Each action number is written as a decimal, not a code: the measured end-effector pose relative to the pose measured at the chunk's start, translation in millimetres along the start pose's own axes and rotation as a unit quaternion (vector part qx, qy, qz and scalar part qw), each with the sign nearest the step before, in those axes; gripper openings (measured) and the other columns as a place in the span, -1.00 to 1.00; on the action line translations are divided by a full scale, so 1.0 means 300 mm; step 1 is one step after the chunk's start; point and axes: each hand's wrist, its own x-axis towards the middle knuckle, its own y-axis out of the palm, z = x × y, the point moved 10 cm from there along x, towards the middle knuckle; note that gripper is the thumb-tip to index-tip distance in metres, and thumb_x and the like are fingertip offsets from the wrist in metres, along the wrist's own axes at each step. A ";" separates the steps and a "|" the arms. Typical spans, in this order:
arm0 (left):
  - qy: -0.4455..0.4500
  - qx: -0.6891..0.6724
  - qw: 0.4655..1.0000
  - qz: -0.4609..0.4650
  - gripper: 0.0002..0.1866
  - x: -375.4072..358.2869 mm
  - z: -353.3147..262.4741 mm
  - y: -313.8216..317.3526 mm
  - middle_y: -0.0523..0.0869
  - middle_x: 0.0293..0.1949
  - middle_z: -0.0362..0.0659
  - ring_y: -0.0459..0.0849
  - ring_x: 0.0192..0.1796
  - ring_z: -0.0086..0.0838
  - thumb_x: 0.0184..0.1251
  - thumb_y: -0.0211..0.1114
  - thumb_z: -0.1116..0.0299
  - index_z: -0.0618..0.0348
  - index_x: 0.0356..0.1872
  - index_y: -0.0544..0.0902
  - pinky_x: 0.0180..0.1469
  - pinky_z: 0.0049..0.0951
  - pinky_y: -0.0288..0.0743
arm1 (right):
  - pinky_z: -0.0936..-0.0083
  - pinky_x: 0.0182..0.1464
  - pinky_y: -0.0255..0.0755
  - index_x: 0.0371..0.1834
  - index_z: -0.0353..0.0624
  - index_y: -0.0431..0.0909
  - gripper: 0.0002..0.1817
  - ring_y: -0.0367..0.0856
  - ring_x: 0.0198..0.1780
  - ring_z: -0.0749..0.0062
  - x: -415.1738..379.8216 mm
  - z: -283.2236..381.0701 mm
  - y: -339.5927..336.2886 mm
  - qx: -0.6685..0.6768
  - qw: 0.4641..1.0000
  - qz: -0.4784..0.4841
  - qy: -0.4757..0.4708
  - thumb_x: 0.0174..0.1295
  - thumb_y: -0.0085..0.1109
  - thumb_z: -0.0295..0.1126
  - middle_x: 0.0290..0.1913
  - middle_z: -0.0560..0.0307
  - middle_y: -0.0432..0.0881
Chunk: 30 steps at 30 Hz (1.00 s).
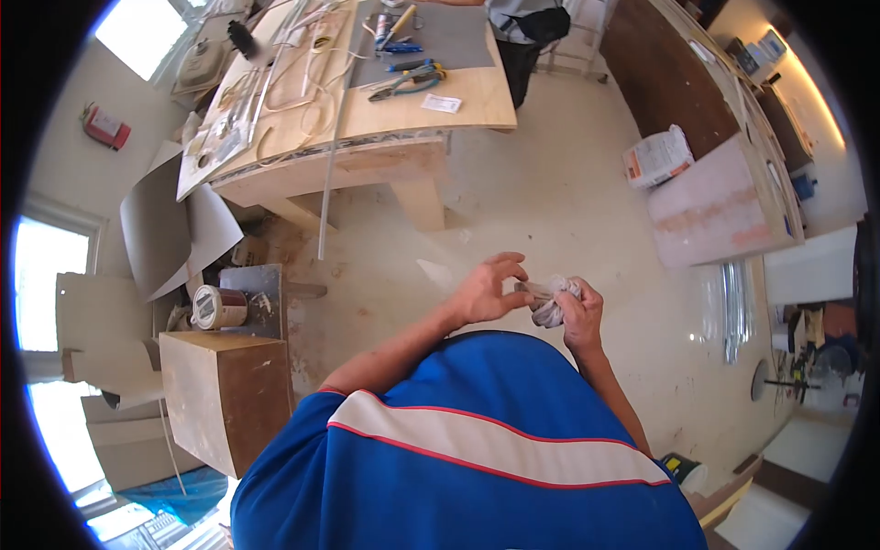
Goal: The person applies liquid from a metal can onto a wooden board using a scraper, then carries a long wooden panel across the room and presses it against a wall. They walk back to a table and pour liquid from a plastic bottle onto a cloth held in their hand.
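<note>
A crumpled, light grey-white cloth (548,314) is held in front of my blue shirt, over the floor. My right hand (583,312) is closed around its right side, thumb on top. On the cloth's left, my left hand (496,290) has its fingers curved and thumb stretched toward the cloth. Its thumb and fingers are apart, and the fingertips are close to the cloth's left edge; whether they touch it is unclear. Beyond my hands stands a wooden workbench (477,108) with pliers (412,81) and a small white paper (442,104) on it.
A wooden box (220,394) with a bucket (220,307) on it stands at left. A long thin strip (327,197) projects from the bench's near edge. At right, a white bag (658,158) rests by a pale panel (720,206). Part of another person shows beyond the bench.
</note>
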 end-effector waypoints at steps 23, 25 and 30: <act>-0.122 -0.101 0.987 0.015 -0.69 -0.133 0.147 -0.020 0.74 -0.17 0.10 0.71 -0.11 -0.09 -0.02 0.39 0.34 0.28 -0.24 0.70 -0.11 -0.18 0.56 | 0.45 0.03 0.51 0.02 -0.32 0.54 -0.66 0.58 -0.09 0.47 -0.035 -0.145 0.253 -0.016 0.984 0.159 0.077 0.35 0.32 -0.30 -0.10 0.13 0.65; -0.107 -0.111 0.988 0.023 -0.74 -0.119 0.183 -0.041 0.73 -0.21 0.07 0.69 -0.15 -0.13 -0.02 0.40 0.33 0.26 -0.30 0.67 -0.16 -0.18 0.53 | 0.44 -0.09 0.52 -0.10 -0.31 0.60 -0.71 0.57 -0.18 0.48 0.006 -0.132 0.274 -0.093 0.985 0.135 0.050 0.31 0.35 -0.30 -0.20 0.14 0.66; -0.083 -0.118 0.989 0.024 -0.71 -0.147 0.136 -0.084 0.72 -0.16 0.04 0.70 -0.08 -0.18 0.03 0.39 0.36 0.30 -0.22 0.65 -0.02 -0.24 0.56 | 0.40 -0.32 0.47 -0.36 -0.29 0.61 -0.76 0.51 -0.39 0.55 -0.014 -0.012 0.366 -0.213 0.965 0.149 -0.030 0.13 0.41 -0.33 -0.48 0.08 0.63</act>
